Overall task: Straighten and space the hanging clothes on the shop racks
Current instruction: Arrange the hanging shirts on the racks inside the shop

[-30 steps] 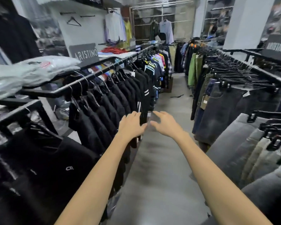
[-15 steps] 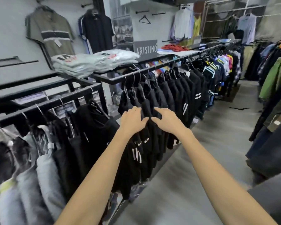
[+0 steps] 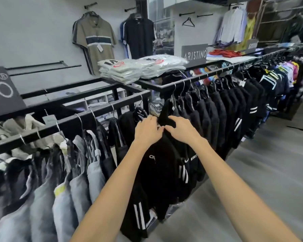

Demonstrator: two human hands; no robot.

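Gripping black shirt (image 3: 157, 163) near collar: left hand (image 3: 147, 131), right hand (image 3: 183, 131), fingers (image 3: 155, 121) curled into fabric; hanging at left end of black rail (image 3: 199, 78).

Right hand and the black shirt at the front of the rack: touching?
Touching. In the head view the right hand grips the black shirt at its collar, fingers curled into the fabric.

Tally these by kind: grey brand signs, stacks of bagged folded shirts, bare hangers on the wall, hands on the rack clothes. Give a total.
Grey brand signs: 3
Stacks of bagged folded shirts: 2
Bare hangers on the wall: 1
Hands on the black shirt, left hand and right hand: 2
Total: 8
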